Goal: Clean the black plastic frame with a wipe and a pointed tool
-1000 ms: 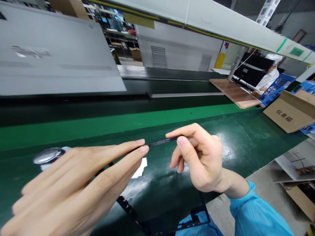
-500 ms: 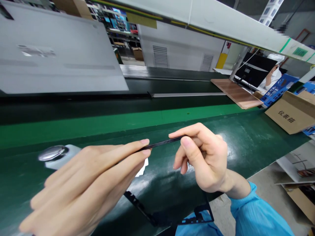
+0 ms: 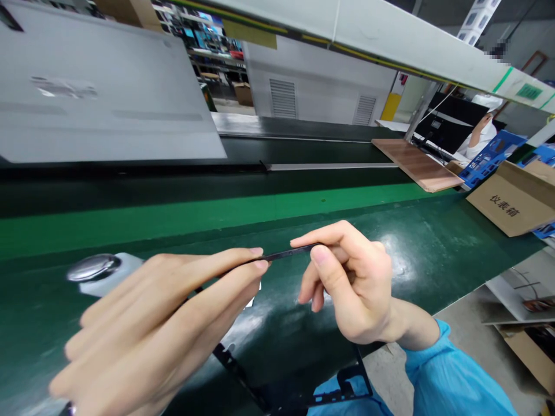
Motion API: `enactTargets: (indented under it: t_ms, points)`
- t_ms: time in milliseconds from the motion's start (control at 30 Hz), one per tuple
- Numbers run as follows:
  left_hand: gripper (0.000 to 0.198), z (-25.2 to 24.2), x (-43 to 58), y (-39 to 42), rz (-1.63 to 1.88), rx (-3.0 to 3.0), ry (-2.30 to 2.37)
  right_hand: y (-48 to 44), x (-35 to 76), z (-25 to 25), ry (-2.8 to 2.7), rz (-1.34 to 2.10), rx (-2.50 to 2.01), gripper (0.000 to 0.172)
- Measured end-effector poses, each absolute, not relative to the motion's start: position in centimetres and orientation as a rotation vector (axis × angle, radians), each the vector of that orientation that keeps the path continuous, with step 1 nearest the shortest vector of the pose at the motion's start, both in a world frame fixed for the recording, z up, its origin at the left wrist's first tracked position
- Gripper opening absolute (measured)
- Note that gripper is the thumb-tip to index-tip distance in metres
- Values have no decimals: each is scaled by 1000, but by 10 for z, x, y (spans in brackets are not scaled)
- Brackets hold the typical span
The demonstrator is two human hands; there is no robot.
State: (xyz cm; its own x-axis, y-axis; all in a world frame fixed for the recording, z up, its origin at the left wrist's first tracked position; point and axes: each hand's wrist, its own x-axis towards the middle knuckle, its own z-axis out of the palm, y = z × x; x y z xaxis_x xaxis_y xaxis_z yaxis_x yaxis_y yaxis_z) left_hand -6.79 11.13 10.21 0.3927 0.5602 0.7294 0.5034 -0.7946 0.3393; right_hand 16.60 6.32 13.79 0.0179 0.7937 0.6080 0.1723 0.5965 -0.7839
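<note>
A thin dark strip, seen nearly edge-on, spans the gap between my two hands above the green table. My left hand pinches its left end between the fingers, the back of the hand toward me. At the other end, the thumb and forefinger of my right hand close on it, the remaining fingers curled. Lower down, a black frame with cutouts shows near the table's front edge; whether it joins the strip I cannot tell. A small white piece is mostly hidden behind my left hand.
A white bottle with a round metal top stands left on the green table. A pale panel rises at back left. At right are a wooden board, a cardboard box, blue crates and a person in white.
My right hand has shifted slightly left and down with the strip. My left hand has moved a little, and the black frame below has shifted slightly left.
</note>
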Motion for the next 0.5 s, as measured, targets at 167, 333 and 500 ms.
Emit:
enactTargets:
  t_ms: [167, 333, 500]
  points:
    - [53, 106, -61, 118, 1483, 2650, 897, 65, 166, 136, -1491, 674, -836, 25]
    - [31, 108, -51, 115, 1500, 2693, 919, 66, 166, 137, -1431, 808, -820, 28]
    - [20, 102, -62, 126, 1406, 2750, 962, 66, 167, 140, -1362, 941, -817, 28]
